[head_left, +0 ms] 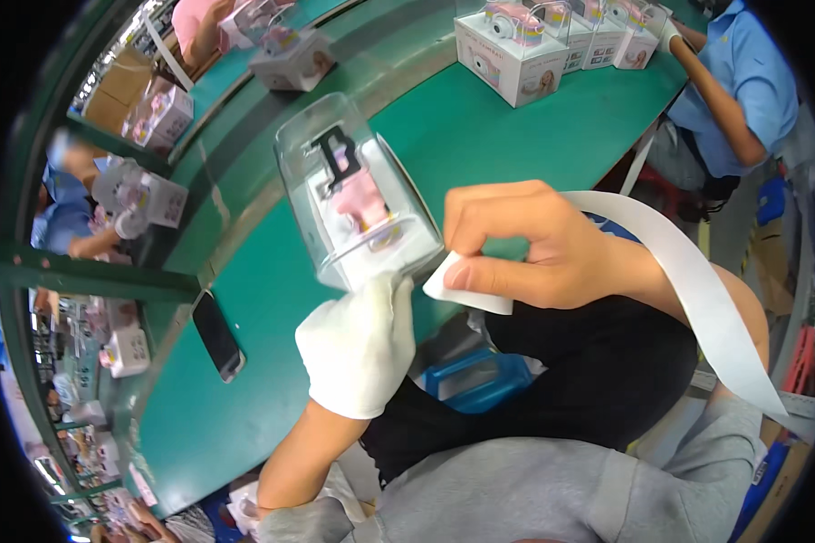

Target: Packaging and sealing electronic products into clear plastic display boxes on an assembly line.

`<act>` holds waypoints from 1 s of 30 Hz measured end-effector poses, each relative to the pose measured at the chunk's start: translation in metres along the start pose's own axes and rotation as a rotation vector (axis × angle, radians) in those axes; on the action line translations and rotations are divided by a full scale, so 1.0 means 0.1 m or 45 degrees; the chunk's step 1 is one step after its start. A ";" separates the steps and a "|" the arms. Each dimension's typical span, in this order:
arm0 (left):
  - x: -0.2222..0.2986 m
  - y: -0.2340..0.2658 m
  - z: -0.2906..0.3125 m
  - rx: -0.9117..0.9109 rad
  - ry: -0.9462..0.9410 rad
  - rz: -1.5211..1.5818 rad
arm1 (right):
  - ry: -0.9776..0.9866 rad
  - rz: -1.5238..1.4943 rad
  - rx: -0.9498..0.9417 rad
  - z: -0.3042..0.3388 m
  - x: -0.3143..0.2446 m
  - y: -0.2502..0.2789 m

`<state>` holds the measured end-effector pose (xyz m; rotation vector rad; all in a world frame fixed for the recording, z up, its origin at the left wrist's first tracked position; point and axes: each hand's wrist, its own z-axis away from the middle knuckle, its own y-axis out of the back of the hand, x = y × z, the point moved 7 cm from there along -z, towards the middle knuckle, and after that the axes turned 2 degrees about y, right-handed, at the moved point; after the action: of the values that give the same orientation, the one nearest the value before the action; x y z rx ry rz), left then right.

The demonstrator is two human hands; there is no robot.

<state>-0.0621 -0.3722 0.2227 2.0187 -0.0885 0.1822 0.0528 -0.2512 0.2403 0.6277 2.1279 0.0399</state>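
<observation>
My left hand (pixel 358 348), in a white glove, is closed on the near end of a white box with a clear domed plastic cover (pixel 301 172). Inside the cover sit a pink toy camera (pixel 362 197) and a black strap or band. My bare right hand (pixel 543 244) pinches a white paper-like piece (pixel 475 291) between thumb and fingers, beside the box's near right corner. A long white strip (pixel 697 281) curves from behind this hand along my right forearm; whether it joins the pinched piece, I cannot tell.
A phone (pixel 217 335) lies on the green table (pixel 272 398) at left. Several boxed toy cameras (pixel 512 59) stand at the far right near a person in blue (pixel 733 86). Another box (pixel 290 59) sits beyond the metal rail. A blue plastic thing (pixel 480 380) shows below the table edge.
</observation>
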 end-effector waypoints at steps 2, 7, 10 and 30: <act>-0.02 0.14 0.09 0.340 -0.024 0.426 | 0.004 0.024 -0.068 -0.02 -0.09 -0.16; 0.03 0.16 0.38 0.394 0.264 1.545 | 0.093 0.086 -0.171 0.00 -0.26 -0.39; 0.03 0.02 0.49 0.329 0.442 1.739 | 0.059 0.098 -0.139 0.02 -0.32 -0.47; 0.47 -0.33 0.39 0.482 0.665 1.964 | 0.098 0.315 -0.096 0.21 -0.19 -0.16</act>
<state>-0.0074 -0.3922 0.1842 1.7409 -1.3308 1.7479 0.0716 -0.2779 0.2382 0.8529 2.1000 0.2837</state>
